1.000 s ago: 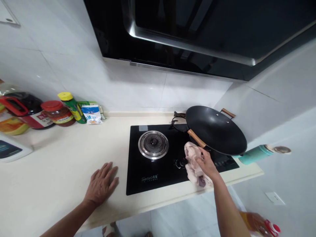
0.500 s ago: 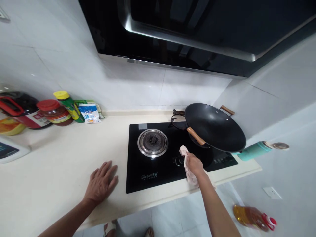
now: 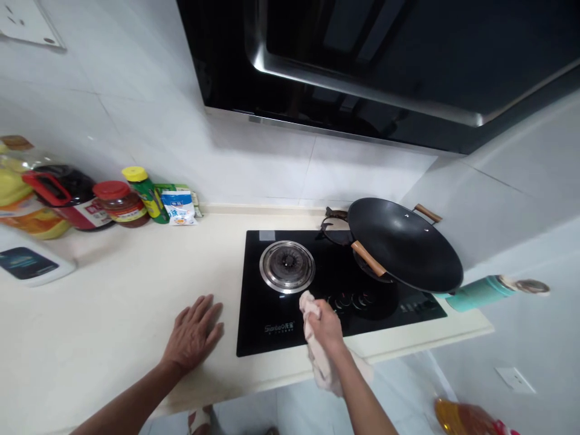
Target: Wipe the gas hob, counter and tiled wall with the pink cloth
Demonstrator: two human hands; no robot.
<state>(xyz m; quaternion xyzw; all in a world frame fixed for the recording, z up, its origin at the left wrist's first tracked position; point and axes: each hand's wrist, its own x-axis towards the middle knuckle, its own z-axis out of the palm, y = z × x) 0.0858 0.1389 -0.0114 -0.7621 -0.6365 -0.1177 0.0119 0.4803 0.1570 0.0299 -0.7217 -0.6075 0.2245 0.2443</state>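
My right hand [image 3: 327,326] is closed around a pale pink cloth [image 3: 318,356] at the front part of the black glass gas stove [image 3: 272,308]. The cloth's top end sticks up past my fingers, and its lower part hangs over the counter's front edge. Just right of the hand are the stove's control knobs [image 3: 351,301]. My left hand [image 3: 193,335] rests flat on the cream countertop [image 3: 136,290], fingers spread, left of the stove. Behind the right hand lies the bare left burner [image 3: 287,266] with its steel ring.
A black wok [image 3: 403,241] with wooden handles sits tilted over the right burner. Beside it lies a teal cylinder [image 3: 480,293]. Bottles, a red-lidded jar [image 3: 122,205] and packets [image 3: 180,207] line the back left. The range hood [image 3: 344,72] hangs overhead. An oil bottle [image 3: 466,417] is on the floor.
My right hand has moved left with the cloth, away from the wok side, uncovering the knobs. My left hand stays flat on the counter. The camera view has shifted slightly left.
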